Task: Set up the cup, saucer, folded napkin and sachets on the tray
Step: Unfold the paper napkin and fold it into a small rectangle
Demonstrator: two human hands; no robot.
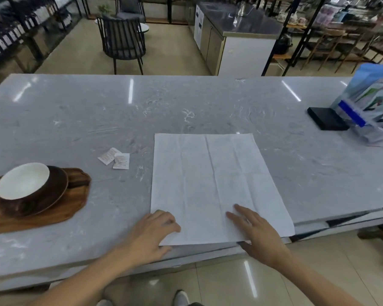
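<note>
One cup, one saucer, one tray, one napkin, two sachets.

The table is showing grey with wavy white marks. The napkin is lying plain white with thin fold lines. The cup is looking white inside and dark brown outside. The saucer is showing dark brown. The tray is glowing warm brown with wood stripes. The sachets are looking white with tiny marks too small to read. The box is showing black. The bag is showing blue, white, green and red.
</note>
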